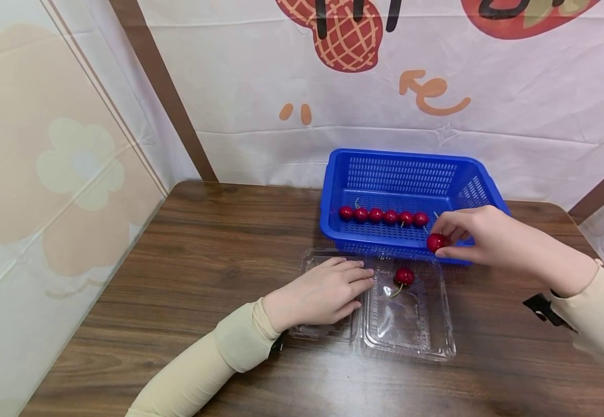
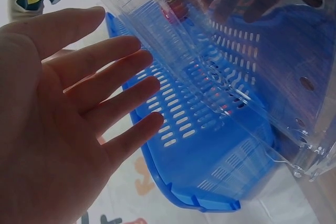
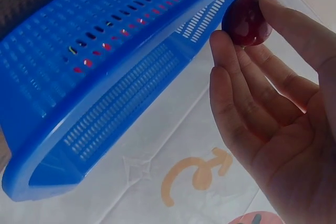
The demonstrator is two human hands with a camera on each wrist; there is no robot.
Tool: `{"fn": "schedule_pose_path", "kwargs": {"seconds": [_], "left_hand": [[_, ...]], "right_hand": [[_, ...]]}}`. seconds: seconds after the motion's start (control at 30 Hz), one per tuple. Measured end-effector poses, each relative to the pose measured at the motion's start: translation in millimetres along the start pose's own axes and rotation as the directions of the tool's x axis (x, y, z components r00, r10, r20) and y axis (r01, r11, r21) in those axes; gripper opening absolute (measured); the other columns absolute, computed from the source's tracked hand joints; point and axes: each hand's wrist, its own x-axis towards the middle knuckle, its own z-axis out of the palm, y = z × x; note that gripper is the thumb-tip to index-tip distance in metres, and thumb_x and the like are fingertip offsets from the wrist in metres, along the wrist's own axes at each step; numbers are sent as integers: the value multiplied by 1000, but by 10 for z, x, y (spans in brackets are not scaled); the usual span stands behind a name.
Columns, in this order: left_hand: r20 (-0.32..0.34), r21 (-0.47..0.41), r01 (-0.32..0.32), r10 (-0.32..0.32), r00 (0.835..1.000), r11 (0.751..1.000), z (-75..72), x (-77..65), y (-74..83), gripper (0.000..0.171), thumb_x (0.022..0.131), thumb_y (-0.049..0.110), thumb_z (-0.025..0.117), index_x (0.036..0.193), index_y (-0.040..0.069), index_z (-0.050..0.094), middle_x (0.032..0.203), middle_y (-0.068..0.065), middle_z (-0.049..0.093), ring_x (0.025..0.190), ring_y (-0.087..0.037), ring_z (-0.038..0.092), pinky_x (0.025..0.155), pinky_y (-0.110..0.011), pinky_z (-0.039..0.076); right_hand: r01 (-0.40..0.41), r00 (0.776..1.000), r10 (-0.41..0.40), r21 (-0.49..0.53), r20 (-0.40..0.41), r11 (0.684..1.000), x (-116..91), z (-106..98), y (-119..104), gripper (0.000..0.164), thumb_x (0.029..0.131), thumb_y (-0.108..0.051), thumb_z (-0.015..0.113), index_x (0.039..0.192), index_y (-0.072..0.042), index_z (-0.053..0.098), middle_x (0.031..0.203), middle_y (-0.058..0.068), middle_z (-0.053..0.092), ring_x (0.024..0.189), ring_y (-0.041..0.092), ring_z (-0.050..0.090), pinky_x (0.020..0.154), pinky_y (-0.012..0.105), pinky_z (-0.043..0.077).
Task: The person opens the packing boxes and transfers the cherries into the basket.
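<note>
Between the thumb and fingertips of my right hand [image 1: 471,234] is a dark red cherry [image 1: 435,242], held over the front right rim of a blue plastic basket [image 1: 385,238]. The right wrist view shows the same pinched cherry [image 3: 247,20] beside the basket's wall. A row of several cherries [image 1: 390,217] lies along the basket floor. My left hand [image 1: 322,291] rests with fingers extended over the left half of an opened clear plastic clamshell box [image 1: 439,347]. One cherry with a green stem [image 1: 403,277] sits in the box's right half.
The brown wooden table [image 1: 176,278] carries the box in front of the basket. Behind the basket hangs a white printed cloth [image 1: 260,75], and another printed cloth [image 1: 46,174] hangs along the left side.
</note>
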Motion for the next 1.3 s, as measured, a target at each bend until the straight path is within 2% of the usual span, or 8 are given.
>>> {"fn": "schedule_pose_path", "kwargs": {"seconds": [0.3, 0.47, 0.63, 0.93, 1.3], "left_hand": [[-2, -5, -1, 1, 1000, 1000, -14, -3, 4, 46, 89, 31, 53, 130, 10, 55, 133, -4, 54, 125, -21, 44, 105, -37, 36], [3, -4, 0, 0, 1000, 1000, -15, -3, 6, 46, 89, 31, 53, 130, 10, 55, 134, -4, 54, 125, -21, 43, 105, -37, 35], [5, -3, -1, 1, 1000, 1000, -15, -2, 6, 46, 89, 31, 53, 130, 10, 54, 133, -5, 54, 125, -21, 43, 105, -37, 35], [-7, 1, -7, 7, 1000, 1000, -10, -1, 2, 46, 88, 31, 53, 129, 10, 55, 133, -5, 54, 124, -22, 44, 105, -38, 36], [-2, 6, -6, 6, 1000, 1000, -2, 1, -1, 47, 88, 31, 53, 130, 10, 55, 133, -4, 54, 124, -21, 44, 105, -38, 36]], "right_hand": [[-51, 998, 51, 11, 38, 999, 72, -77, 118, 20, 71, -19, 77, 86, -17, 64, 75, -11, 68, 67, 0, 61, 57, 25, 56], [-82, 995, 81, 5, 60, 997, 125, -102, 178, 21, 70, -18, 77, 86, -12, 65, 74, -6, 68, 66, 3, 62, 57, 23, 56], [-124, 987, 123, 0, 102, 992, 179, -130, 242, 21, 71, -19, 76, 87, -10, 65, 76, -3, 68, 67, 7, 63, 59, 27, 57], [-98, 990, 98, -3, 103, 995, 262, -125, 351, 21, 71, -20, 77, 85, -10, 66, 73, -2, 69, 65, 6, 64, 57, 27, 57], [-160, 975, 157, 3, 159, 987, 358, -106, 427, 20, 71, -20, 77, 85, -12, 65, 75, 0, 69, 66, 8, 64, 61, 31, 57]]}}
